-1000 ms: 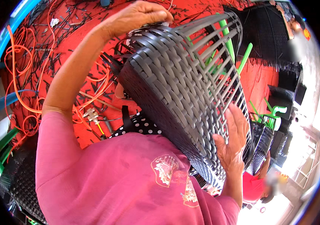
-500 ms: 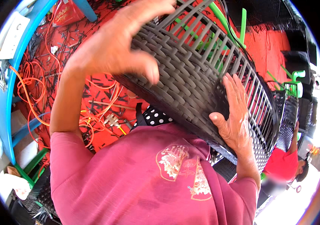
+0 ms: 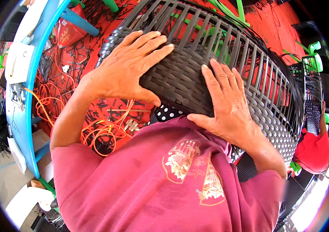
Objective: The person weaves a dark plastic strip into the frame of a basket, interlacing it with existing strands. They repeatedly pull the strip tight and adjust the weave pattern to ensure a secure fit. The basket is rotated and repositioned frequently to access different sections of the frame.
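Observation:
A large dark piece of wicker furniture (image 3: 182, 79) lies across in front of me, its lower part tightly woven from flat strips. Farther out, bare dark slats (image 3: 211, 34) run on from the weave, with gaps between them. My left hand (image 3: 128, 69) rests flat on the left side of the woven part, fingers stretched out and thumb apart. On the weave to the right lies my right hand (image 3: 228, 102), also spread, its fingertips close to the slats. Neither hand grips anything.
A blue table edge (image 3: 29, 116) curves along the left. Orange hose (image 3: 99, 133) lies coiled on the red floor covering (image 3: 83, 62) among many dark strip scraps. Green plastic pieces (image 3: 241, 13) show beyond the slats. At the far right a person in a red top (image 3: 313, 150) handles another woven piece.
My left hand has come down from a blurred, raised position onto the weave. My right hand has shifted slightly left, and the woven piece sits differently in view.

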A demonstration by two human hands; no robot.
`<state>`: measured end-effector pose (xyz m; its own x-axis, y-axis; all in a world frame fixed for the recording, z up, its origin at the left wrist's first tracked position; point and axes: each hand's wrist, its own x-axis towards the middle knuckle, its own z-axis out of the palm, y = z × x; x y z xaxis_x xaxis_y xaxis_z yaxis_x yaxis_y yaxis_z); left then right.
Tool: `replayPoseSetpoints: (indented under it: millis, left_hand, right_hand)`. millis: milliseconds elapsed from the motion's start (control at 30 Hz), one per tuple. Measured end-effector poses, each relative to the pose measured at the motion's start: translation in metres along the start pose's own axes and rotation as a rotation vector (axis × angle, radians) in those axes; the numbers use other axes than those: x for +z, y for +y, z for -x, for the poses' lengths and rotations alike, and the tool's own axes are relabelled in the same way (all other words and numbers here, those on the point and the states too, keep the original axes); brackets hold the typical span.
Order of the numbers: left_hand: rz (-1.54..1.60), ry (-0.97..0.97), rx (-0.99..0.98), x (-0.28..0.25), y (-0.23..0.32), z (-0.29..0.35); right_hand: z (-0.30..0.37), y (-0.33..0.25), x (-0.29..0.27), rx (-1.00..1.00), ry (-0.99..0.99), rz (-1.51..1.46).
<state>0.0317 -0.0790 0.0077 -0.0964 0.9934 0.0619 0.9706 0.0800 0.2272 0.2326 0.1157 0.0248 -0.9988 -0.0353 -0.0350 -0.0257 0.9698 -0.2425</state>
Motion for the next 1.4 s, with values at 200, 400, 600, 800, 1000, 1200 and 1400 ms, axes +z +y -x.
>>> replayPoseSetpoints:
  millis: [200, 400, 600, 800, 1000, 1200, 1400]
  left_hand:
    - [-0.052, -0.017, -0.036, 0.004, 0.017, 0.006]
    - [0.006, -0.073, -0.086, -0.001, 0.008, -0.002]
    - [0.320, -0.044, 0.208, -0.025, 0.100, -0.087]
    - [0.066, -0.133, 0.411, 0.013, 0.184, -0.186]
    - [0.232, 0.196, 0.453, 0.049, 0.194, -0.231]
    - [0.323, 0.110, 0.389, 0.045, 0.205, -0.254]
    - [0.520, 0.282, 0.469, 0.047, 0.240, -0.275]
  right_hand:
    - [0.009, -0.004, 0.013, -0.050, 0.069, 0.012]
    - [0.066, 0.030, 0.003, -0.075, 0.089, 0.070]
    - [0.159, 0.079, -0.049, 0.332, 0.029, 0.057]
    - [0.231, 0.113, -0.064, 0.490, 0.131, 0.138]
    - [0.264, 0.154, -0.050, 0.679, 0.779, -0.195]
    - [0.229, 0.168, -0.043, 0.374, 0.646, 0.033]
    - [0.233, 0.183, -0.065, 0.450, 0.445, 0.085]
